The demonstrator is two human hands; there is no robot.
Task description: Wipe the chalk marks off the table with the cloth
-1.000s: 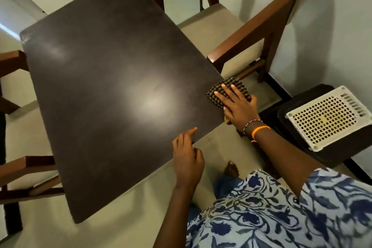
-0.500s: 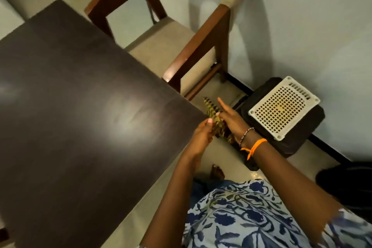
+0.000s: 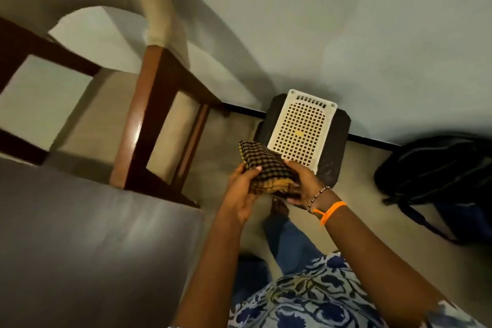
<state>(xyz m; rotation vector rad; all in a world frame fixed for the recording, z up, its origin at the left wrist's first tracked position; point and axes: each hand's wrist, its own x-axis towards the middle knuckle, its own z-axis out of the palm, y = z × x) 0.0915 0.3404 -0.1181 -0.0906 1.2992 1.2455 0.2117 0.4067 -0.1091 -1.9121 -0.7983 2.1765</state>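
A folded black-and-yellow checked cloth (image 3: 266, 170) is held in the air off the table's right side, above the floor. My left hand (image 3: 241, 192) grips its left edge with the thumb on top. On its right end my right hand (image 3: 303, 184) is closed, wearing a bead bracelet and an orange band at the wrist. Only the near right corner of the dark table (image 3: 87, 242) shows, at lower left. No chalk marks are visible on that part, which is blurred and glossy.
A wooden chair (image 3: 149, 104) with a beige cushion stands close behind the table corner. Against the wall sits a black box (image 3: 335, 146) topped by a white perforated tray (image 3: 303, 125). A dark backpack (image 3: 439, 176) lies on the floor at right.
The cloth left the table's right edge and came up into both hands off the table. The view swung right, so most of the table dropped out of sight.
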